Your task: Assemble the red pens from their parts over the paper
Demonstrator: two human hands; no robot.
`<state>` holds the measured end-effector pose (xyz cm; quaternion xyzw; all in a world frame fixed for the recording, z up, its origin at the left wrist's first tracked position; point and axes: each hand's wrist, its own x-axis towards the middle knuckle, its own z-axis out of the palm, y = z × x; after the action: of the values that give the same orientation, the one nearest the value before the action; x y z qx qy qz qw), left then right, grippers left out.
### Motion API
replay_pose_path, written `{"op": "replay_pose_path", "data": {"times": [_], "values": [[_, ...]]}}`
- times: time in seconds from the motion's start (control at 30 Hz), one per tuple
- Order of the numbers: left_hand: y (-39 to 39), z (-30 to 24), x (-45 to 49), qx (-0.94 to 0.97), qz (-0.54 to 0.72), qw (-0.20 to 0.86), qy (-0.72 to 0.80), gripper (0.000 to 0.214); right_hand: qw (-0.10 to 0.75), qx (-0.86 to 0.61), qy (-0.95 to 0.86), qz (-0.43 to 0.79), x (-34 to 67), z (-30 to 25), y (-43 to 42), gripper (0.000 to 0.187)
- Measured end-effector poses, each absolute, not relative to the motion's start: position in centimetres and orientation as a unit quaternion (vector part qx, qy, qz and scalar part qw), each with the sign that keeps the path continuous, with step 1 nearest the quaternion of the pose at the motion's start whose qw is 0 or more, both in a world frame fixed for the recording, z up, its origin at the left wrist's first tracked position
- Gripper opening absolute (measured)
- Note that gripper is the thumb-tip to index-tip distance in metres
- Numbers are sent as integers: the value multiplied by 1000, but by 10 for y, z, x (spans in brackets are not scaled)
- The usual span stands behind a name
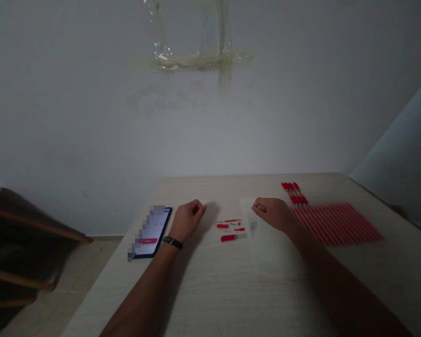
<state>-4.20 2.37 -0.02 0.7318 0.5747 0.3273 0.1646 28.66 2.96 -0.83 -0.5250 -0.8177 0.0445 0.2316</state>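
My left hand point(186, 219), with a black band point(173, 242) on the wrist, is curled closed above the table, between a phone and some pen parts. Curled closed too, my right hand point(274, 213) is over a sheet of paper point(270, 255) that bears a dark scribble point(253, 225). Nothing shows in either hand. Between them lie small loose pen parts: a thin red refill point(228, 221), a red piece point(222, 226), a smaller red piece point(239, 230) and a red-ended clear barrel point(229, 238). Tiny metal bits beside them are too small to make out.
Right of my right hand lies a row of several red pens or barrels point(337, 223), with several red-and-clear pens point(294, 194) behind it. The phone point(152, 234) is lit, near the left edge of the wooden table point(203, 290). A wall point(210, 135) stands behind.
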Motion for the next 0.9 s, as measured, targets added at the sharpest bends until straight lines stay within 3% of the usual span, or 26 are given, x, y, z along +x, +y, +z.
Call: {"op": "replay_pose_path", "data": {"times": [0.63, 0.9], "values": [[20, -2, -32, 790, 280, 157, 523, 25, 217, -502, -836, 43, 281, -11, 29, 19], [6, 0, -13, 859, 218, 178, 428, 10, 146, -427, -881, 145, 270, -13, 21, 10]]}}
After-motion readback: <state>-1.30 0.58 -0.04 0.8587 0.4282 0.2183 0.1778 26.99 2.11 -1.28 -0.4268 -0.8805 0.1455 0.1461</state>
